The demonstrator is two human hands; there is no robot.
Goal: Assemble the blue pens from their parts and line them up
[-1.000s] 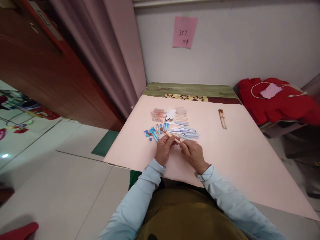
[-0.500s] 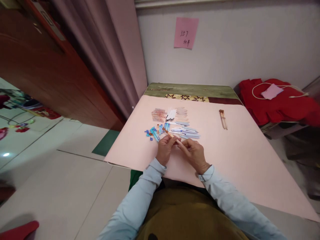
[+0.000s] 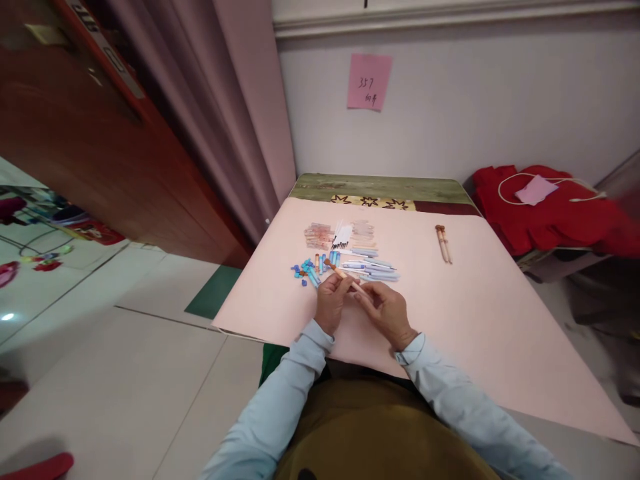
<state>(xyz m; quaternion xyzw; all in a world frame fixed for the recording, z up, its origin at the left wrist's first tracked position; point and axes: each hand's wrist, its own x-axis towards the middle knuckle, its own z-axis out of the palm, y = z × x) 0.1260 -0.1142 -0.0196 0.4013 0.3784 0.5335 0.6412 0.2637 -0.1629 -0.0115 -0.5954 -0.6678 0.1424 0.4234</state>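
Note:
Both hands hold one cream pen with a brown cap (image 3: 342,274) just above the pink table cover (image 3: 470,300). My left hand (image 3: 329,303) pinches the pen near its capped end, fingers closed around it. My right hand (image 3: 386,311) grips the other end, fingers curled. Right behind the hands lies a row of pale blue pens (image 3: 373,269). To their left are small blue and orange pen parts (image 3: 311,269). Farther back sit bundles of refills and springs (image 3: 340,235).
Two brown-capped pens (image 3: 443,243) lie apart at the right on the pink cover. A red cloth with a white cable and pink slip (image 3: 555,203) is heaped beside the table. A pink note (image 3: 369,81) hangs on the wall. Curtain and wooden door stand left.
The hands stay on the same pen, with the right hand edging slightly closer to the left. The camera tilted down a little, so everything sits lower in view.

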